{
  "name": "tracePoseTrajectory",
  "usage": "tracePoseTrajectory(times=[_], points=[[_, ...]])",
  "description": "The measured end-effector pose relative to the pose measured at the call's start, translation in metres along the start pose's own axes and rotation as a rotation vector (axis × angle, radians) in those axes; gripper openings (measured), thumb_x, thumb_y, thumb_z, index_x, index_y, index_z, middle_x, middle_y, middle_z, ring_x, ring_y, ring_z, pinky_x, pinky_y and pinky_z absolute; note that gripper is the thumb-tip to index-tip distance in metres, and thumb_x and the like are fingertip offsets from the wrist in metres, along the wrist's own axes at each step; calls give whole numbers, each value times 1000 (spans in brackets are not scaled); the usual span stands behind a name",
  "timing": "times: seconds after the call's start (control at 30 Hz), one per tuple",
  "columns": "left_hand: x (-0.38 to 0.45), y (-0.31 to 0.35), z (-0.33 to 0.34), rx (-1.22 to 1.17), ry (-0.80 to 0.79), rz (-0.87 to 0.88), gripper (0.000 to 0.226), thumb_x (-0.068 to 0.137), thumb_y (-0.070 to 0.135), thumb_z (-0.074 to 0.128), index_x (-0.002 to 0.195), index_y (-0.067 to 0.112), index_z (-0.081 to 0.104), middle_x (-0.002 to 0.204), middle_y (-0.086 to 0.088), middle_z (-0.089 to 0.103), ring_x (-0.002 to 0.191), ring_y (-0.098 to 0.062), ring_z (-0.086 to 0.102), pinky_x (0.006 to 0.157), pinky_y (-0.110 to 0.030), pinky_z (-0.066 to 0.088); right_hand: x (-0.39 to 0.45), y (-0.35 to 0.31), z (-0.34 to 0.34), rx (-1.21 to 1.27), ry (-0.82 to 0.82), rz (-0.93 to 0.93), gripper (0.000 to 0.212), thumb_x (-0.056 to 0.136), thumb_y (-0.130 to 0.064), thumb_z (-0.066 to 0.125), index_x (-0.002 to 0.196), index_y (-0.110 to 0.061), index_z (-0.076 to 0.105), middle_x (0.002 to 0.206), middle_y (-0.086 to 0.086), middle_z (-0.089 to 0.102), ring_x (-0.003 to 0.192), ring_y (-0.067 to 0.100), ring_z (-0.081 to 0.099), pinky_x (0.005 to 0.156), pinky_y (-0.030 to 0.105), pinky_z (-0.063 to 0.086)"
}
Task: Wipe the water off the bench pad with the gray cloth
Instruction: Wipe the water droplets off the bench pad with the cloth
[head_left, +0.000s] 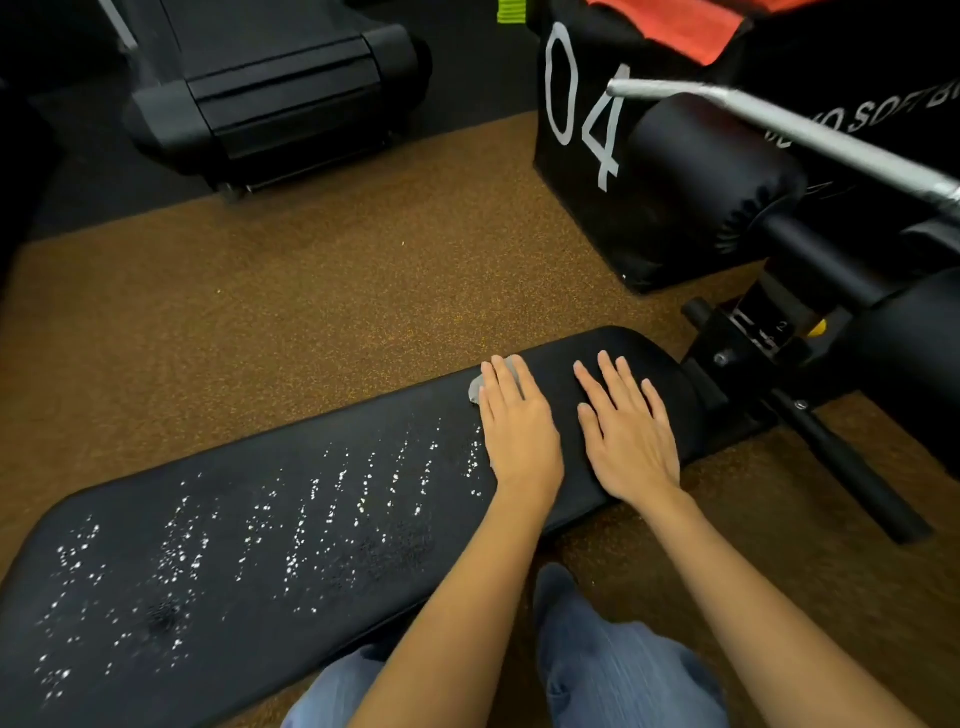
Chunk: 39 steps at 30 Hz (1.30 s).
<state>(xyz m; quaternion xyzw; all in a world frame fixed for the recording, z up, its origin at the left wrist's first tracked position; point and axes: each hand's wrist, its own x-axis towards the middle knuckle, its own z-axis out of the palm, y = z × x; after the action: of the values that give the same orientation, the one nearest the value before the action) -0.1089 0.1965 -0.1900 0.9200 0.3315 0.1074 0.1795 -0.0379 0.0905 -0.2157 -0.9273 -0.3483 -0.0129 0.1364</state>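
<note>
A long black bench pad (156, 597) runs from the lower left to the centre right. Rows of water droplets (322, 499) glisten over its left and middle parts. My left hand (519, 421) lies flat with straight fingers on the gray cloth (475, 388), pressing it onto the pad near the far edge; only a small bunched bit of cloth shows beside and under the fingers. My right hand (626, 426) rests flat on the dry right end of the pad, fingers spread, holding nothing.
The bench frame (810, 415) and black roller pads (717, 171) stand to the right. A silver bar (779, 124) crosses the upper right above a black soft box marked 04 (582, 104). A treadmill end (270, 88) sits upper left on brown speckled floor (311, 291).
</note>
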Motion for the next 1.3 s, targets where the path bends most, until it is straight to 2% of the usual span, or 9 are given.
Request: tracePoseTrajectory(times=[0.17,0.33,0.43,0.57,0.73,1.0,1.1,1.2,1.3], points=[[-26,-34,-7,-161,-70,370,76,75,-21,55,147,-4,35,153,-24,33,145,-34,27,123,-37,16,1,-1,0,-22,-4,3,56,99,-42,11,152,-29,19,161,-2,14,148,14,6,119,40,10],[-72,-60,-20,-127,-176,705,71,77,-12,49,146,3,41,153,-17,39,144,-29,32,119,-44,12,-1,-1,1,-38,-6,9,56,98,-41,10,153,-29,18,161,-1,14,148,16,7,119,41,11],[-26,-73,-29,-75,-144,641,53,91,-2,38,143,0,44,150,-21,41,142,-37,34,120,-39,20,-1,0,2,-45,-4,2,56,99,-41,11,153,-29,18,161,-2,14,148,15,8,119,41,12],[-3,-77,-31,-151,-142,409,78,75,-26,39,147,4,39,155,-16,33,147,-30,26,119,-22,6,0,-1,3,-70,-1,4,55,99,-41,11,153,-29,18,161,-1,15,148,16,9,119,41,13],[-50,-70,-24,-188,-216,626,74,81,-20,44,149,10,38,158,-8,30,148,-20,21,119,-14,-5,-1,0,2,-82,-2,-7,54,100,-41,14,153,-28,18,160,1,17,148,18,11,118,43,15],[-3,-72,-26,-193,-118,353,65,83,-22,39,142,4,48,150,-15,43,143,-27,35,121,-37,24,0,-2,2,-88,-4,-4,54,100,-43,17,153,-29,19,160,2,19,148,19,14,117,43,16],[-45,-57,-26,-268,-182,494,52,89,-5,35,138,3,52,144,-16,48,138,-20,37,118,-20,18,0,-2,1,-73,-7,-10,54,100,-42,18,152,-27,21,160,3,20,147,21,15,117,44,18],[-65,-68,-23,-236,-294,687,58,90,-6,41,146,9,43,155,-9,36,146,-20,28,122,-31,18,-1,-2,1,-85,-13,-2,54,100,-41,16,152,-28,20,160,3,20,148,21,15,117,44,17],[-27,-88,-25,-261,-224,601,47,100,19,30,138,1,51,150,-10,39,143,-25,31,121,-18,7,-1,-5,-7,-55,-56,1,55,99,-44,15,152,-30,21,160,3,19,148,21,13,117,44,15]])
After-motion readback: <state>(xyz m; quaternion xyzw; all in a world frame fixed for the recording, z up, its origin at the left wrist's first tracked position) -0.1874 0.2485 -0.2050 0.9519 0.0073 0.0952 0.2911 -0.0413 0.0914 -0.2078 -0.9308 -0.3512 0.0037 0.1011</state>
